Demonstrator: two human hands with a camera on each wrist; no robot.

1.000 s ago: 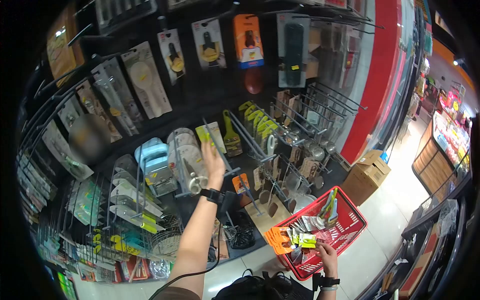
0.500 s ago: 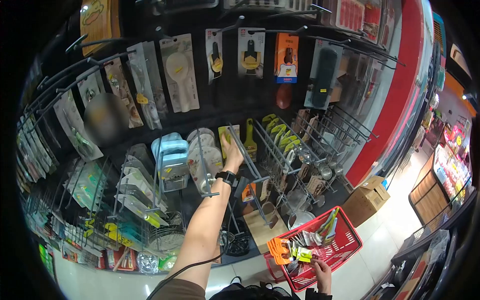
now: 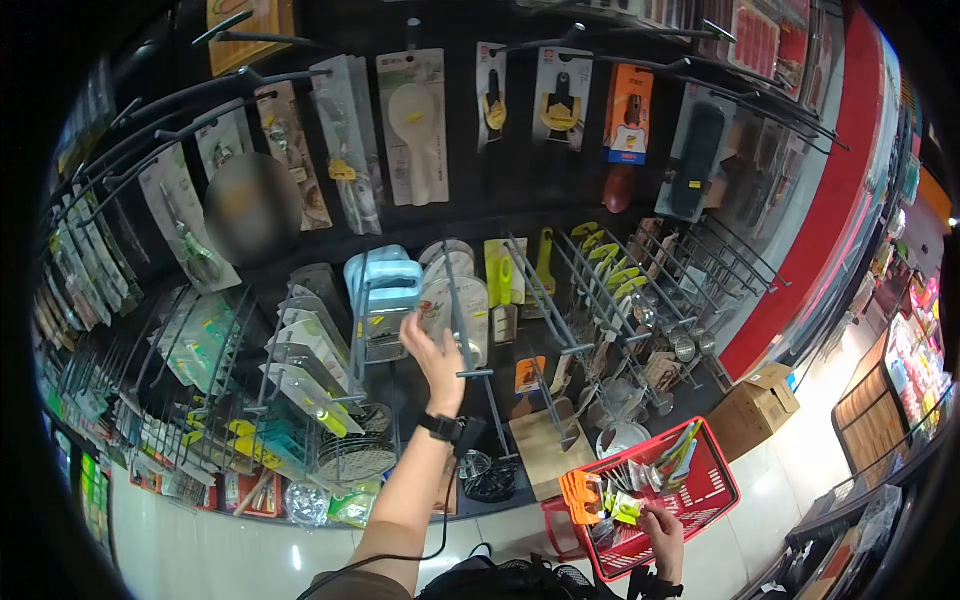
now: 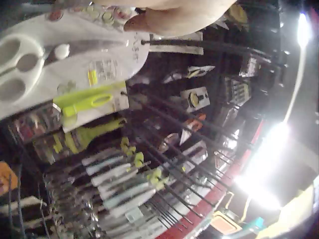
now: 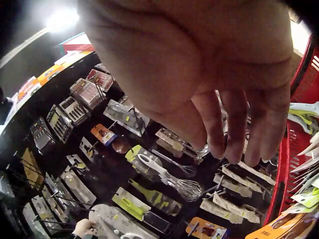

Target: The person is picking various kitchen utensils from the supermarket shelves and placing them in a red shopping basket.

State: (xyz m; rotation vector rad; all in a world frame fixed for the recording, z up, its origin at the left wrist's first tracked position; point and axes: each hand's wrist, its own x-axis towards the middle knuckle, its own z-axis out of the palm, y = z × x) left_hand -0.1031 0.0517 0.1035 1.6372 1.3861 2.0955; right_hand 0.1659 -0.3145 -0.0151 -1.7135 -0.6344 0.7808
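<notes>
In the head view my left hand (image 3: 437,365), fingers spread, is raised at the rack in front of a white oval card with scissors (image 3: 472,305). The left wrist view shows its thumb (image 4: 144,22) over the edge of that scissors card (image 4: 109,59). Light-blue packs (image 3: 385,290) hang just left of the fingers, and a lime-green peeler pack (image 3: 503,272) hangs to the right. My right hand (image 3: 664,535) is over the near side of a red shopping basket (image 3: 722,470), beside orange and lime packages (image 3: 628,508). Its fingers (image 5: 234,129) hang loosely.
Long metal hooks (image 3: 545,290) jut out toward me, carrying kitchen tools. Packs with white-bladed knives (image 3: 305,385) hang lower left. A cardboard box (image 3: 755,415) stands on the floor beyond the basket. Another shelf (image 3: 850,530) borders the aisle at right.
My left hand has come away from the lime-green peeler pack and moved left to the scissors card. The head view has turned left. My right hand stays by the basket.
</notes>
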